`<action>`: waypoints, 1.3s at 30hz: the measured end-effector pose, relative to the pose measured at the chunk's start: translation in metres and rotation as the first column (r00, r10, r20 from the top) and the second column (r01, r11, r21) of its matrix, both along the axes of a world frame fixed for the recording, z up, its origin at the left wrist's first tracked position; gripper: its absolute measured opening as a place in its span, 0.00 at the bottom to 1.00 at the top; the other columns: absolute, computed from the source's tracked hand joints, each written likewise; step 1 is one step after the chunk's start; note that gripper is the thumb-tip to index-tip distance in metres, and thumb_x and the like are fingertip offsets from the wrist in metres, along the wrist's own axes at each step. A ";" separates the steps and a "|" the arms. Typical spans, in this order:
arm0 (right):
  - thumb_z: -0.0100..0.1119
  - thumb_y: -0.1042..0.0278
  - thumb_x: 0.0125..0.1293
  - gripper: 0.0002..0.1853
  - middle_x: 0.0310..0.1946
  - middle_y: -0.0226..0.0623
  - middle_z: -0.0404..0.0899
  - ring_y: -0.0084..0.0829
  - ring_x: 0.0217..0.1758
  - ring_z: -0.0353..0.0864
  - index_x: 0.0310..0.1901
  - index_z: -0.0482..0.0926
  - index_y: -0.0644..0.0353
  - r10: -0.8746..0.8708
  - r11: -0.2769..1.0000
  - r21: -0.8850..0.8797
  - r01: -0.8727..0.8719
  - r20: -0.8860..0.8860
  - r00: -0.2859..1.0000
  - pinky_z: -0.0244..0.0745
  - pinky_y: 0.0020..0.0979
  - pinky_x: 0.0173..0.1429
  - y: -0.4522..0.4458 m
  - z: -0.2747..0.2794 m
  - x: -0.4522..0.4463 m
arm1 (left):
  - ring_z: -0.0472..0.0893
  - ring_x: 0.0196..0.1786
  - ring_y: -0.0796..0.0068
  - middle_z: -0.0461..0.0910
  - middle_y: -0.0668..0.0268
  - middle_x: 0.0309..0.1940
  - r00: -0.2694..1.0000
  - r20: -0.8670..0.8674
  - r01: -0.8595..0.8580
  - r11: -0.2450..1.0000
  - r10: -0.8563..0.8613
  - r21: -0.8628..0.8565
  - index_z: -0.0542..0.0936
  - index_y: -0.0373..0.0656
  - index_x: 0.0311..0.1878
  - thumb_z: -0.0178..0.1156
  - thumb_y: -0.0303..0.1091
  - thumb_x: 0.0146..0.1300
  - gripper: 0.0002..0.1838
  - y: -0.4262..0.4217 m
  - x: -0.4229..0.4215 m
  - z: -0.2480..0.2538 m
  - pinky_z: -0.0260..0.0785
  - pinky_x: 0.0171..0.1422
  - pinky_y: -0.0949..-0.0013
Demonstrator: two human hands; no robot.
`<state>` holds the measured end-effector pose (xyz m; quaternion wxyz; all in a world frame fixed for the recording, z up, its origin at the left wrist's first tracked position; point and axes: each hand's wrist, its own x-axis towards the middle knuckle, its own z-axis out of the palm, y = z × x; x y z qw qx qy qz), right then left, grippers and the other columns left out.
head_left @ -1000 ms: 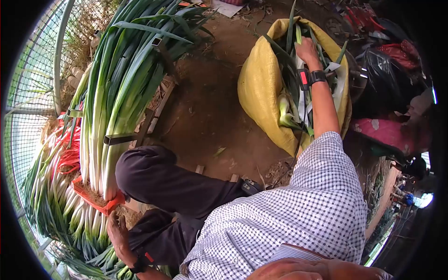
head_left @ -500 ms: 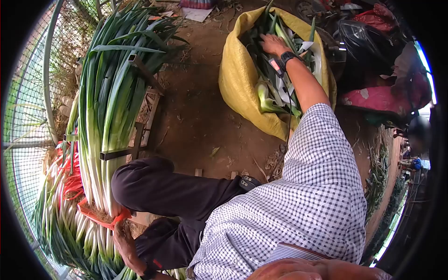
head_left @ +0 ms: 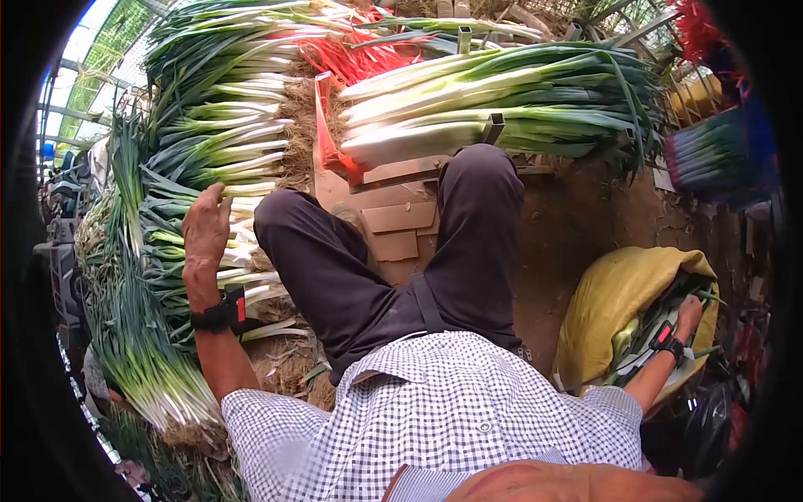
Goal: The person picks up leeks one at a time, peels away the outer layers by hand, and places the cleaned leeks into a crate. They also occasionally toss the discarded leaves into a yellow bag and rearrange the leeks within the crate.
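Observation:
My left hand [head_left: 207, 224] is over a long row of green onions [head_left: 247, 155] with white stems and root ends, its fingers apart and nothing seen in them. On the right, my right hand [head_left: 689, 315] reaches into a yellow woven sack [head_left: 595, 297] of cut green leaves [head_left: 654, 322]; its fingers are too small and partly hidden to read. In front of my knees a thick bundle of green onions [head_left: 493, 96] lies in a metal rack with upright posts [head_left: 494, 125]. A red strip [head_left: 328, 125] hangs at the bundle's root end.
Red plastic strips [head_left: 368, 52] lie tangled beyond the rack. Cardboard pieces [head_left: 397, 219] cover the ground between my feet. More green onions [head_left: 155, 360] are heaped at the left. A black plastic bag [head_left: 709, 427] stands beside the sack.
My view has swung left, so the sack now sits at the far right. My left hand has moved from near the rack's root end to over the row of onions. My right hand remains in the sack.

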<state>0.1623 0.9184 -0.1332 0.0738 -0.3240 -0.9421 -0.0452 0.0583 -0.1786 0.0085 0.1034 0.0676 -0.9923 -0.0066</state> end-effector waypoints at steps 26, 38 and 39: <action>0.70 0.60 0.57 0.15 0.40 0.39 0.77 0.43 0.47 0.76 0.41 0.81 0.59 0.987 0.146 -0.154 -0.977 0.093 0.133 0.70 0.41 0.57 -0.532 0.036 -0.481 | 0.74 0.58 0.50 0.77 0.52 0.53 0.885 -0.384 0.419 0.810 -0.262 0.412 0.75 0.37 0.56 0.70 0.33 0.55 0.26 0.236 -0.235 -0.189 0.64 0.64 0.52; 0.67 0.57 0.62 0.15 0.36 0.44 0.83 0.38 0.41 0.81 0.40 0.84 0.62 0.912 0.289 -0.710 -0.642 0.000 0.410 0.75 0.38 0.50 -0.543 0.069 -0.487 | 0.77 0.46 0.51 0.79 0.55 0.39 0.922 -0.222 0.381 0.635 -0.318 0.673 0.82 0.42 0.50 0.68 0.37 0.62 0.16 0.188 -0.267 -0.210 0.71 0.52 0.56; 0.67 0.56 0.62 0.13 0.34 0.41 0.82 0.42 0.42 0.80 0.38 0.84 0.59 0.978 0.204 -0.394 -0.896 0.034 0.207 0.74 0.41 0.51 -0.532 0.047 -0.480 | 0.76 0.44 0.51 0.79 0.56 0.39 0.920 -0.184 0.384 0.708 -0.345 0.593 0.82 0.44 0.50 0.67 0.39 0.62 0.16 0.190 -0.265 -0.216 0.70 0.50 0.55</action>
